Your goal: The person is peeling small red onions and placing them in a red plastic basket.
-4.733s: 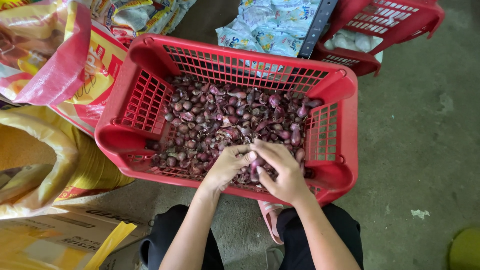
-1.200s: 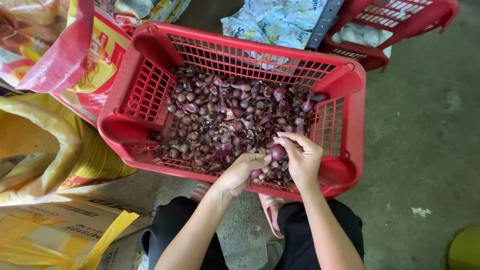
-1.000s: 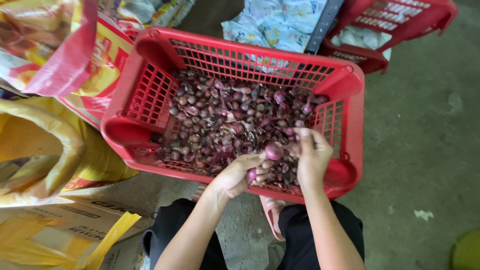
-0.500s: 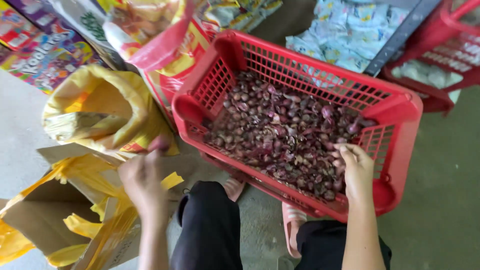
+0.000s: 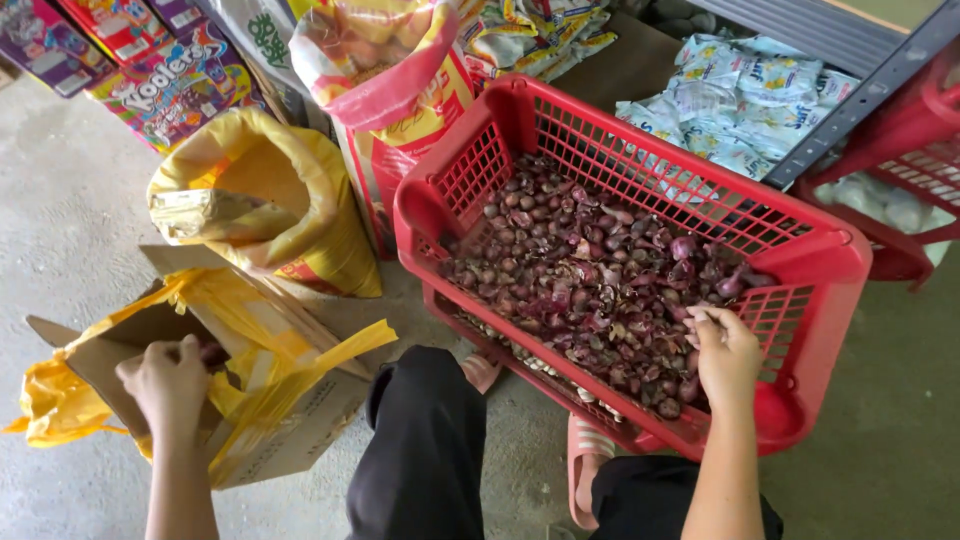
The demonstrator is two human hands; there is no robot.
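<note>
Since a second ago, the left hand point(image 5: 170, 385) has left the basket and gone out to the cardboard box point(image 5: 300, 430) at about eight o'clock in the head view; the right hand has stayed among the shallots. Furthest left, that box sits open on the concrete floor point(image 5: 70, 200), lined with a yellow plastic bag point(image 5: 255, 345). Over its opening the left hand is curled, and a dark reddish shallot point(image 5: 212, 352) shows at its fingertips; whether the fingers grip it or it lies loose there, I cannot tell. At ten o'clock, just behind the box, stands a yellow sack point(image 5: 270, 200) with its mouth rolled open. At twelve o'clock is a printed sack with a pink liner point(image 5: 385, 75), touching the basket's left corner. Centre to right, the red plastic basket point(image 5: 830, 265) is tilted toward the person and holds a heap of shallots point(image 5: 590, 280). At four o'clock the right hand point(image 5: 725, 360) rests on the heap near the basket's right wall, fingers bent and pinched on papery skins and a small bulb. Beyond, at one o'clock, lie pale blue packets point(image 5: 740, 95).
</note>
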